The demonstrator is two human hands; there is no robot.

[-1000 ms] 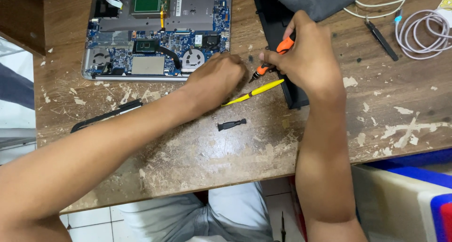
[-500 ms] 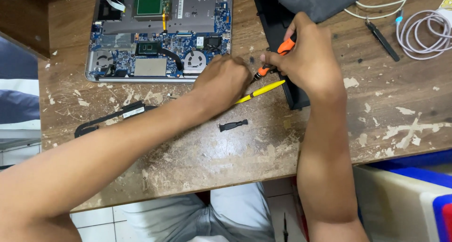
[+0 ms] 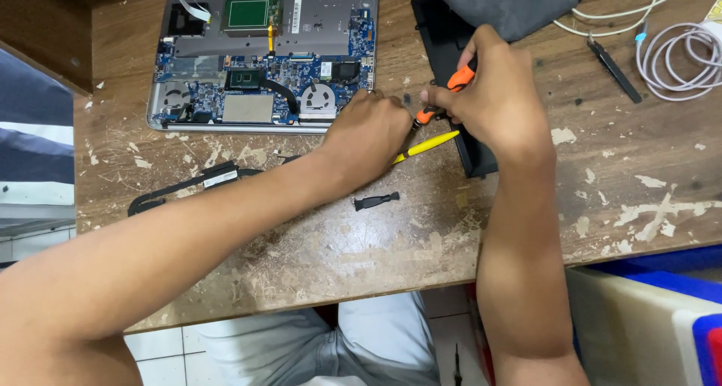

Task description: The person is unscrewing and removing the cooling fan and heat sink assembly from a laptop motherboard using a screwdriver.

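Observation:
An opened laptop lies upside down at the back of the worn wooden table, its blue circuit board and two fans exposed. My right hand grips an orange-handled screwdriver, its tip pointing left toward my left hand. My left hand is curled, fingertips pinched close to the screwdriver tip; whatever it pinches is hidden. A yellow tool lies just under both hands.
A black flat battery sits under my right hand, with a grey cloth pouch on it. A black heat pipe part and a small black piece lie on the table. White cables and black tweezers are at the right.
Both hands stay together at the screwdriver tip; the view has shifted slightly, nothing else has visibly moved.

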